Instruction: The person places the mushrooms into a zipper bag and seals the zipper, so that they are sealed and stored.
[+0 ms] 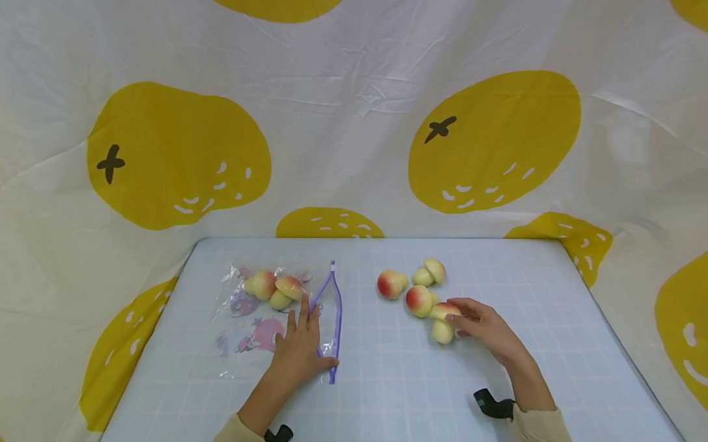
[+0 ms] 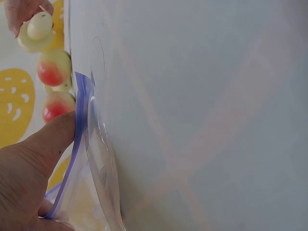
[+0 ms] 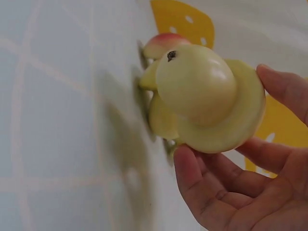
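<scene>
On the left of the table lies a clear zip bag (image 1: 250,358) with pink and purple prints and a purple zip edge (image 1: 338,312); its mouth gapes toward the right. Two toy mushrooms (image 1: 260,285) are inside it. My left hand (image 1: 298,350) rests at the mouth with fingers extended and spread, its thumb (image 2: 54,137) against the zip edge. My right hand (image 1: 483,324) pinches a toy mushroom (image 3: 199,91) by its cap, stem turned toward me and cap red on top. The held mushroom appears raised a little off the table.
Three more toy mushrooms stand together beyond the right hand: one red-capped (image 1: 389,284), one pale (image 1: 433,271) and another red-capped (image 1: 419,300). A pale checked cloth (image 1: 384,402) covers the table. Behind it hangs a white curtain (image 1: 339,137) with yellow fruit prints.
</scene>
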A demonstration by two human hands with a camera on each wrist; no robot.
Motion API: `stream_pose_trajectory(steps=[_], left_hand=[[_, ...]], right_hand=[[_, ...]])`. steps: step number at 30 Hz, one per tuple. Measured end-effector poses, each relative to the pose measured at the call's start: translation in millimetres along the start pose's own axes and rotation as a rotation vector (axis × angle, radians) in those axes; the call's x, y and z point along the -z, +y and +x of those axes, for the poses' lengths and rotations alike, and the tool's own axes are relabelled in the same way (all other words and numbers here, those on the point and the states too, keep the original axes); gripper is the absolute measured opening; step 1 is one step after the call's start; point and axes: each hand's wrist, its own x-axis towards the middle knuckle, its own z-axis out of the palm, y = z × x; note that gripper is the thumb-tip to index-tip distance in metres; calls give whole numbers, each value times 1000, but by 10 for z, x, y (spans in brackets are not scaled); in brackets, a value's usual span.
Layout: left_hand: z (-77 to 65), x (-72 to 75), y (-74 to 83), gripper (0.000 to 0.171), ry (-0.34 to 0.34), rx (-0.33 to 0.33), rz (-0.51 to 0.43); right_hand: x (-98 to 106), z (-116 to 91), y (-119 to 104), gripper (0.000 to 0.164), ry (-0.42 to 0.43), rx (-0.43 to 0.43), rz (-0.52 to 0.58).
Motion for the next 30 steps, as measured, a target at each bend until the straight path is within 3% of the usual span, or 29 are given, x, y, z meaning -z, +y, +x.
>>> stream_pose_trajectory(steps=[15, 22, 30], left_hand=[[0, -5, -13, 121, 8, -6, 3], [6, -23, -21, 122, 13, -2, 2], [6, -29, -17, 123, 17, -3, 5]], right_hand=[[-182, 20, -285, 54, 28, 109, 53], [-416, 193, -427, 50, -14, 172, 61], [-766, 387, -503, 50, -47, 173, 70]])
